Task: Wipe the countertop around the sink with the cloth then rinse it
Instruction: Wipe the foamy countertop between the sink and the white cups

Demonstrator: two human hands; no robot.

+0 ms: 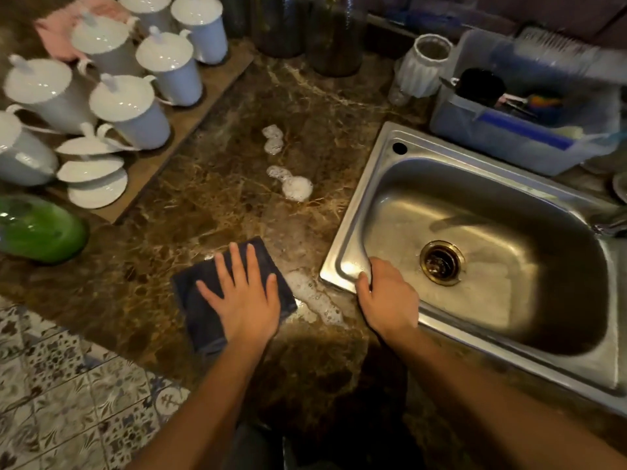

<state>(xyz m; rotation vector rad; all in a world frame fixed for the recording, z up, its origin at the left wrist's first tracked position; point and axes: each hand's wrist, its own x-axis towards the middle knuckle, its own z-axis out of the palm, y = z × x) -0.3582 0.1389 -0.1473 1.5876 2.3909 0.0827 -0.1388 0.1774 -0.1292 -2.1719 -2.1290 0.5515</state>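
The spread left hand (242, 293) is pressing the folded dark-blue cloth (200, 322) flat; the right hand (386, 296) is gripping the steel sink (364, 188) rim. Sweep evenly through the white foam (312, 295) between the hands.

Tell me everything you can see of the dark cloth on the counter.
The cloth is dark blue-grey, soft-looking fabric, folded into a rough square with layered edges at its near end. It lies flat on the brown marbled countertop, left of the sink. The left hand presses on it, fingers spread straight. White foam lies by its right edge.
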